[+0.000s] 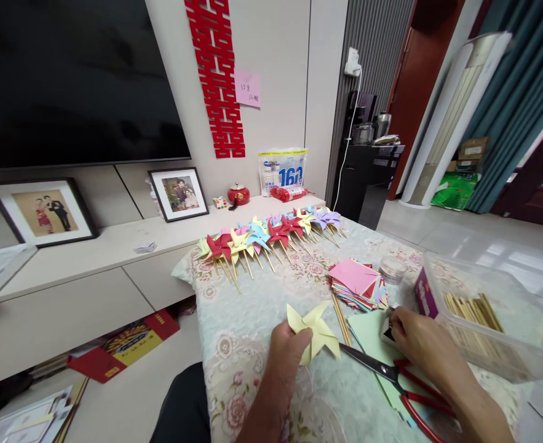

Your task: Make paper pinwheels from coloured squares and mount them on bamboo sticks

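My left hand (288,349) pinches a pale yellow paper pinwheel (316,332) at its middle, thumb on top, above the flowered tablecloth. My right hand (419,337) is closed at a small white box (386,329), fingers bent down over it; what they grip is hidden. The box sits on pale green paper sheets (368,325). Black scissors with red handles (382,368) lie slightly open between my hands, partly under my right forearm. A few thin wooden sticks (341,320) rest beside the pinwheel.
Several finished pinwheels (278,234) on sticks lie along the far table edge. Coloured paper squares (358,280) are stacked near a round clear container (392,269). A clear plastic bin (524,344) with wooden sticks (474,311) stands at right.
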### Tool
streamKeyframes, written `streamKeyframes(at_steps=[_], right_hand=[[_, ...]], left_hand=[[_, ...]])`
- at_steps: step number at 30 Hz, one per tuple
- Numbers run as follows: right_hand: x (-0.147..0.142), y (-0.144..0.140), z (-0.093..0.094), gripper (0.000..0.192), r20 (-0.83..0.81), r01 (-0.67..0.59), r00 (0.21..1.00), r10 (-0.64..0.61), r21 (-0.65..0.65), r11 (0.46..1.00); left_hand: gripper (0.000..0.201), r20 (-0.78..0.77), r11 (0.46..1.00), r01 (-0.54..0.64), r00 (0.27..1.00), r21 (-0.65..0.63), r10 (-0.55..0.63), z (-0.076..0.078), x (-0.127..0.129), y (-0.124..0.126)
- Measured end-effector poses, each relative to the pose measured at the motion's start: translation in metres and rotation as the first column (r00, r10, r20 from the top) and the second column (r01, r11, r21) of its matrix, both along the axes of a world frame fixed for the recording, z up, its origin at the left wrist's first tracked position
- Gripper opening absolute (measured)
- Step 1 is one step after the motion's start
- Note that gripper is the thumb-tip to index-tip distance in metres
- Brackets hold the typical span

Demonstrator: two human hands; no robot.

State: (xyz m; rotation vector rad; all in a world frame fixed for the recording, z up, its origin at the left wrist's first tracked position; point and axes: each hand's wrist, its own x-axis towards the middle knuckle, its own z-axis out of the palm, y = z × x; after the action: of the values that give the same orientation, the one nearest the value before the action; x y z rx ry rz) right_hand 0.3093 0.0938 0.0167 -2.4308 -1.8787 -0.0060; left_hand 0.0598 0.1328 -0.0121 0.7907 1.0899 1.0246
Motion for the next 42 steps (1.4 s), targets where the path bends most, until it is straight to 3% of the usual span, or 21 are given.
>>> streamKeyframes(at_steps=[7,10,13,15,19,22,28,32,42], right_hand=[[0.003,-0.005,0.007,0.023,0.014,0.072,0.997,-0.076,0.196,0.978],[-0.007,-0.009,0.015,0.022,-0.206,0.032,0.978,0.027,0.278,0.960],[-0.029,-0.011,0.020,0.021,-0.429,-0.050,0.883,0.191,0.317,0.947],[-0.048,-0.010,0.020,0.020,-0.484,-0.099,0.837,0.254,0.323,0.941],[-0.076,-0.008,0.013,0.019,-0.497,-0.144,0.817,0.293,0.317,0.938],[-0.083,-0.007,0.009,0.020,-0.475,-0.156,0.823,0.313,0.342,0.927],[-0.083,-0.007,0.003,0.017,-0.338,-0.126,0.907,0.252,0.352,0.927],[-0.085,-0.007,0.000,0.016,-0.271,-0.154,0.927,0.260,0.356,0.922],[-0.082,-0.007,0.007,0.019,-0.429,-0.164,0.840,0.332,0.382,0.910]], left_hand=[[0.025,0.108,0.999,0.007,0.994,0.038,-0.011,0.006,-0.002,-0.005],[0.028,0.257,0.999,0.023,0.966,0.032,-0.031,0.007,-0.002,-0.006],[0.028,0.350,0.999,0.029,0.936,0.019,-0.033,0.011,-0.003,-0.009],[0.027,0.395,0.997,0.075,0.915,0.033,-0.082,0.014,-0.002,-0.011],[0.030,0.445,0.945,0.303,0.835,0.121,-0.325,0.017,-0.001,-0.018],[0.039,0.433,0.913,0.357,0.804,0.198,-0.408,0.017,0.001,-0.020],[0.061,0.423,0.884,0.409,0.777,0.227,-0.467,0.016,0.002,-0.018],[0.063,0.414,0.887,0.408,0.785,0.216,-0.461,0.015,0.003,-0.019],[0.060,0.421,0.896,0.381,0.791,0.228,-0.444,0.015,0.002,-0.019]])
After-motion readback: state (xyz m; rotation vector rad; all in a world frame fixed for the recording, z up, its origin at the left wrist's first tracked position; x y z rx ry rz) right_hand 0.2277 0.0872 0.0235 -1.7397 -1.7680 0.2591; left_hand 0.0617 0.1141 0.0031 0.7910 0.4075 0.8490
